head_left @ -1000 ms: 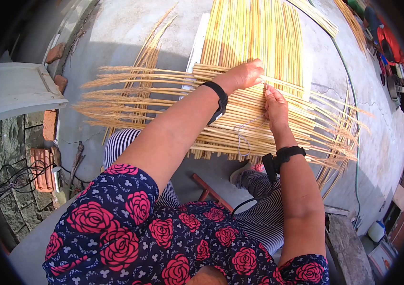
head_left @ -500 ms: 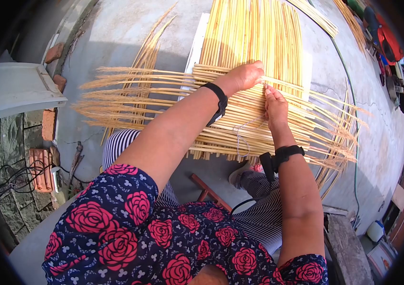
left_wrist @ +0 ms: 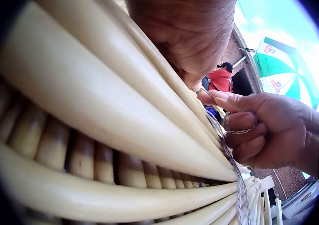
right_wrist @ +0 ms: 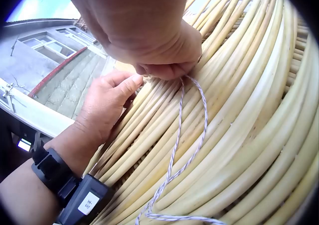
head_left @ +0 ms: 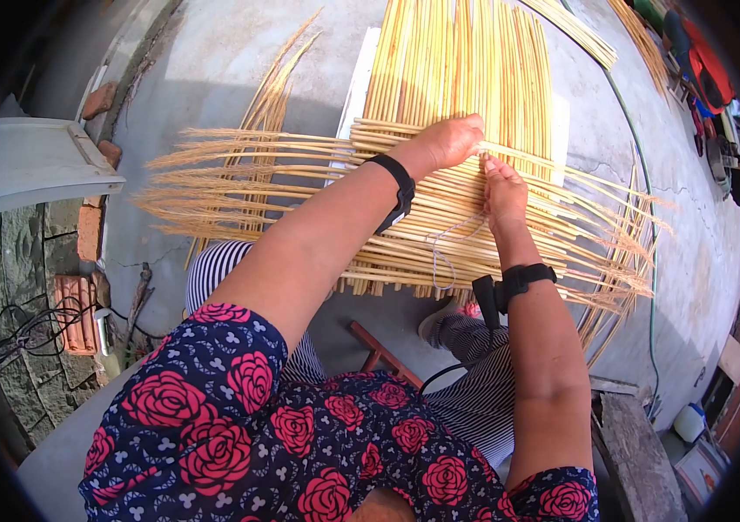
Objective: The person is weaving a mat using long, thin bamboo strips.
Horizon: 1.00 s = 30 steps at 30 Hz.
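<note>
Evidently, the right hand (head_left: 507,190) pinches the cord (right_wrist: 170,177), draped over the stalks (head_left: 440,202); the left hand (head_left: 450,141) grips their far edge. Stalks seem light, stiff, slick: best held mid-length, bunched.

Green-and-white umbrella (left_wrist: 283,65); black cable (head_left: 11,345) near ribbed brick (head_left: 75,315)

At 6 o'clock in the head view spreads a navy short-sleeved top (head_left: 296,426), printed with large pink-red roses and small pale trefoils. Black-and-white striped trousers (head_left: 216,271) show toward 9 o'clock. A black left wrist strap (head_left: 401,181) carries a dark unit whose white label (right_wrist: 87,203) bears dark characters. At 3 o'clock, a black right wrist strap (head_left: 528,277) has a boxy black module (head_left: 485,296). A silvery ring (left_wrist: 227,121) circles one finger of the right grip (left_wrist: 271,130).
</note>
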### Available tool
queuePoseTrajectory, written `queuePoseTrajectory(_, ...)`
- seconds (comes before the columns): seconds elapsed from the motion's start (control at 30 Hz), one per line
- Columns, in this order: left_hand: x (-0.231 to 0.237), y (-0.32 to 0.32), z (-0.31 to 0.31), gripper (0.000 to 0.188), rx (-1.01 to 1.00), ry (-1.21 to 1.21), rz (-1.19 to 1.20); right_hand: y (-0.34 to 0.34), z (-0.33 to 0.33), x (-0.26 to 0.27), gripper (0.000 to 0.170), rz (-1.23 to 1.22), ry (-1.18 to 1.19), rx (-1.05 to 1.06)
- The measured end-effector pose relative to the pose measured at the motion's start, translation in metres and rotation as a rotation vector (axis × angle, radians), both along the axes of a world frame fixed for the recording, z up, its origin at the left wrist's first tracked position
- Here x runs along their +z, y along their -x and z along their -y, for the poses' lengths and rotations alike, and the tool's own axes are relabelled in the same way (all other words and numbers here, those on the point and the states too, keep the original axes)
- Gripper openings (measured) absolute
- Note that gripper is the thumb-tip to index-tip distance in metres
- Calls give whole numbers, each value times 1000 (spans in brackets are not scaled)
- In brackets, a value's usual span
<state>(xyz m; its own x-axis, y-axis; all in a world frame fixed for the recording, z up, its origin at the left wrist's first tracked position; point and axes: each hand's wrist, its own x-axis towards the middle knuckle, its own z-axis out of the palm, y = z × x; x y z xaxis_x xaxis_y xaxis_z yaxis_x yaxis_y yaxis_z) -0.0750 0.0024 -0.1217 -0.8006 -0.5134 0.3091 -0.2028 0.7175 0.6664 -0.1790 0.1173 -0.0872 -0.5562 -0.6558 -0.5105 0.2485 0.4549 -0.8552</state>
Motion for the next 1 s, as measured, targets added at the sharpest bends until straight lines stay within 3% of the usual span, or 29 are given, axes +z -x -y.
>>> queuePoseTrajectory(0.4,13,5,-9,12,-37,34,-4,11,2,5,13,51,23,12)
queuePoseTrajectory(0.73,32,13,-4,9,-40,130,49,30,15,18,15,547,12,-139)
queuePoseTrajectory(1.0,58,15,-2,15,-10,69,304,24,15,21,26,383,-11,-128)
